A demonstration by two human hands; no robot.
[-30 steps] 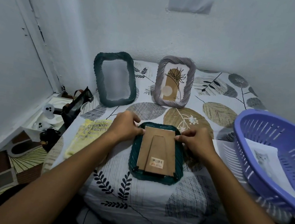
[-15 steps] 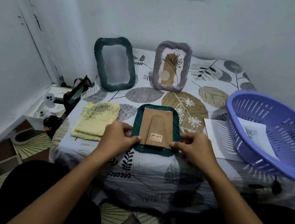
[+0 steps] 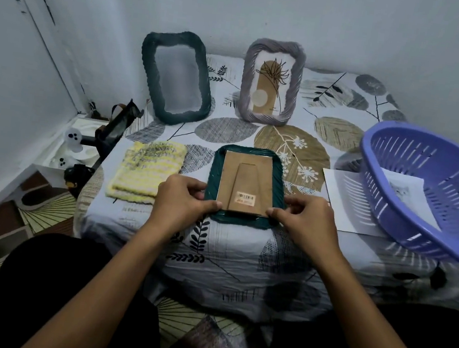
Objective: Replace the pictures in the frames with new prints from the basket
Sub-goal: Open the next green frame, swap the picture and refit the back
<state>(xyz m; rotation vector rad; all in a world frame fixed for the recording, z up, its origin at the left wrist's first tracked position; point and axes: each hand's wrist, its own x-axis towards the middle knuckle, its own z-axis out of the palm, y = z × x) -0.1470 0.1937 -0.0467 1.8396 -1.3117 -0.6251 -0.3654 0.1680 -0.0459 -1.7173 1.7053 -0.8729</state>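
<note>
A dark green frame (image 3: 249,159) lies face down on the table, its brown cardboard back (image 3: 247,184) with a barcode sticker facing up. My left hand (image 3: 183,200) pinches the frame's near left corner, thumb on the cardboard's edge. My right hand (image 3: 304,216) pinches the near right corner the same way. Two frames stand against the back wall: a dark green frame (image 3: 175,77) with a blank grey pane and a grey frame (image 3: 271,82) holding a plant print. The purple basket (image 3: 410,201) at the right holds a cat print (image 3: 405,192).
A folded yellow cloth (image 3: 146,169) lies left of the face-down frame. A white sheet (image 3: 341,199) lies partly under the basket. The table (image 3: 225,248) wears a leaf-patterned cover; its front edge is close to my lap. Small items sit on the floor at the left.
Both hands slid from the frame's far corners to its near corners. The head camera pulled back and tilted, so the frame looks farther away; between 0.5 s ago and now little moved.
</note>
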